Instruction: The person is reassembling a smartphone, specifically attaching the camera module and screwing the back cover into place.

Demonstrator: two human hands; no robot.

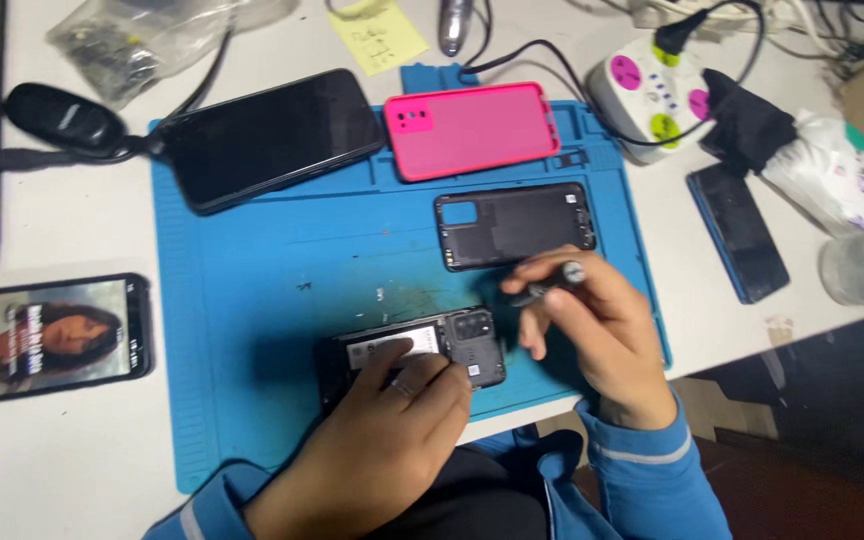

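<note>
An opened black phone (452, 341) lies back-side up near the front edge of the blue work mat (252, 300), its battery and camera block exposed. My left hand (382, 440) presses down on its lower half and holds it still. My right hand (592, 320) grips a small dark screwdriver (542, 285), angled down toward the phone's camera end. The removed black back cover (512, 226) lies just beyond my right hand. A pink phone case (472, 128) rests at the mat's far edge.
A large black phone (272, 135) sits at the mat's far left. A phone with a lit screen (47, 338) lies on the left of the white table, a dark blue phone (737, 230) on the right. Power strip (647, 95), yellow note (377, 35), bag of parts (127, 40) behind.
</note>
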